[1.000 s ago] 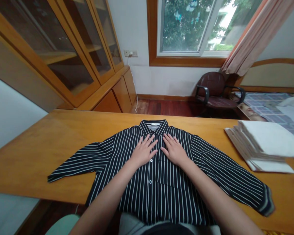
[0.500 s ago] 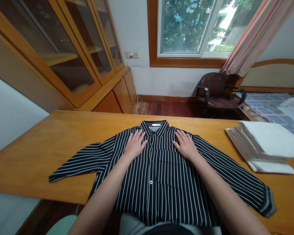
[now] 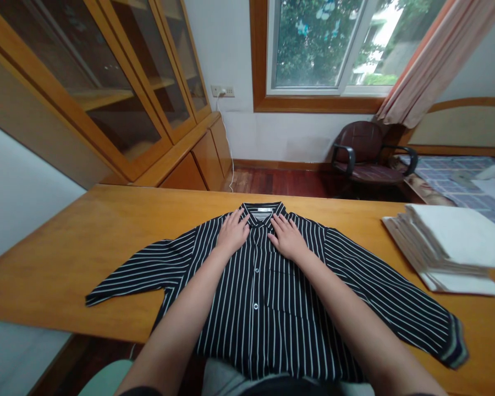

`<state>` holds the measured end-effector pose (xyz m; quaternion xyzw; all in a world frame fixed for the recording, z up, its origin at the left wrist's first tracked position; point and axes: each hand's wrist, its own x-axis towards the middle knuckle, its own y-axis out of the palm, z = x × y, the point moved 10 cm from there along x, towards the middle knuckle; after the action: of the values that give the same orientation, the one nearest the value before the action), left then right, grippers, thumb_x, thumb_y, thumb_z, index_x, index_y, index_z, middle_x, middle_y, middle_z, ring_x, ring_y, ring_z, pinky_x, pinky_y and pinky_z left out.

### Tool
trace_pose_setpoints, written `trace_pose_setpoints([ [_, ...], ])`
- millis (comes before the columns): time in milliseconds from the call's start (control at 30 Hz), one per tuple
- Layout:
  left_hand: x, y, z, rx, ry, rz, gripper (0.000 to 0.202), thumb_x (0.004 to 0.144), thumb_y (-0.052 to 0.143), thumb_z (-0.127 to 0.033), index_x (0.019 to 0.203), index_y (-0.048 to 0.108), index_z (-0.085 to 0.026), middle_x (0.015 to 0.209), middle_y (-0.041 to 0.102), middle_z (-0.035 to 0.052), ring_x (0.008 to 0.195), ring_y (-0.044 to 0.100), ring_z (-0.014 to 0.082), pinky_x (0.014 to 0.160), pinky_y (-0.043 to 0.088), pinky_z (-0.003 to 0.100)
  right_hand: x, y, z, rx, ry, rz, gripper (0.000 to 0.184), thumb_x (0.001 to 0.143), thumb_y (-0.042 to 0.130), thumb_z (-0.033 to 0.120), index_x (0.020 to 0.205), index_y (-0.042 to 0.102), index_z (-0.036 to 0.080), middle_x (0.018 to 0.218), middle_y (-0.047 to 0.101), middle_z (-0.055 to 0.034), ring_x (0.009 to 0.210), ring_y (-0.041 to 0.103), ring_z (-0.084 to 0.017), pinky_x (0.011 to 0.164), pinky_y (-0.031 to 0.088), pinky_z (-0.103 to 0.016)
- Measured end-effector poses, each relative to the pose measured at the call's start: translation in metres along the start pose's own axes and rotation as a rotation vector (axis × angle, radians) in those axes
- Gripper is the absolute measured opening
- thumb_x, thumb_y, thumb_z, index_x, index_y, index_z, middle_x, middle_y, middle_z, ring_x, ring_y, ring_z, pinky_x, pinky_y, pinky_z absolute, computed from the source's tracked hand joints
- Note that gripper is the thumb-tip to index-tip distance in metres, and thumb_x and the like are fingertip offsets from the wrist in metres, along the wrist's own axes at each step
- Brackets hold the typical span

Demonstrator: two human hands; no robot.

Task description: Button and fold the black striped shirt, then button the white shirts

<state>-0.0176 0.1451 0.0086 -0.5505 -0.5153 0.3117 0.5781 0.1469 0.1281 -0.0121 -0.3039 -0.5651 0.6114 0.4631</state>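
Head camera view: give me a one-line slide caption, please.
Left hand and right hand lie open at the collar of a striped shirt spread on a wooden table.

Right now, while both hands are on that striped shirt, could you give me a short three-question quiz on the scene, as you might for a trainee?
1. True or false: the shirt lies with its buttoned front facing up.

2. What sits on the table at the right side of the picture?
A) a kettle
B) a white stack
C) a pair of shoes

3. Fill in the blank: the left hand and the right hand rest on the shirt near its ____.

Key: 1) true; 2) B; 3) collar.
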Motion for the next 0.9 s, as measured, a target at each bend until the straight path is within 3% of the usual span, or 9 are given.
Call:
trace_pose_setpoints([
  [200,0.007,0.019,0.009,-0.002,0.005,0.127,0.056,0.098,0.037,-0.039,0.153,0.038,-0.026,0.163,0.028,0.0026,0.152,0.021,0.0262,0.124,0.016,0.054,0.006,0.002,-0.025,-0.003,0.041,0.017,0.065,0.102,0.026,0.056,0.155,0.034,0.02,0.163,0.026,-0.0094,0.152,0.022,-0.026,0.123,0.016,-0.052],
  [667,0.015,0.028,0.016,-0.001,0.009,0.142,0.06,0.098,0.038,-0.043,0.155,0.034,-0.027,0.165,0.023,0.0029,0.153,0.017,0.0273,0.123,0.014,0.057,-0.021,-0.004,-0.066,-0.057,0.04,0.05,0.062,0.102,0.031,0.048,0.153,0.038,0.013,0.164,0.023,-0.0118,0.151,0.022,-0.028,0.123,0.021,-0.049],
  [800,0.014,0.022,0.015,-0.015,-0.002,0.105,0.062,0.096,0.043,-0.04,0.156,0.031,-0.028,0.166,0.02,0.0016,0.153,0.016,0.0291,0.123,0.017,0.056,-0.039,-0.011,-0.065,-0.078,0.046,-0.022,0.057,0.103,0.029,0.038,0.151,0.04,0.009,0.164,0.023,-0.0149,0.151,0.025,-0.028,0.122,0.023,-0.048],
  [900,0.01,0.002,0.013,-0.032,-0.005,-0.023,0.061,0.094,0.045,-0.03,0.154,0.035,-0.024,0.165,0.024,0.0035,0.153,0.018,0.0275,0.124,0.023,0.05,-0.05,-0.012,-0.064,-0.069,0.041,-0.03,0.056,0.104,0.026,0.038,0.149,0.044,0.01,0.16,0.033,-0.0135,0.148,0.031,-0.027,0.122,0.025,-0.046],
])
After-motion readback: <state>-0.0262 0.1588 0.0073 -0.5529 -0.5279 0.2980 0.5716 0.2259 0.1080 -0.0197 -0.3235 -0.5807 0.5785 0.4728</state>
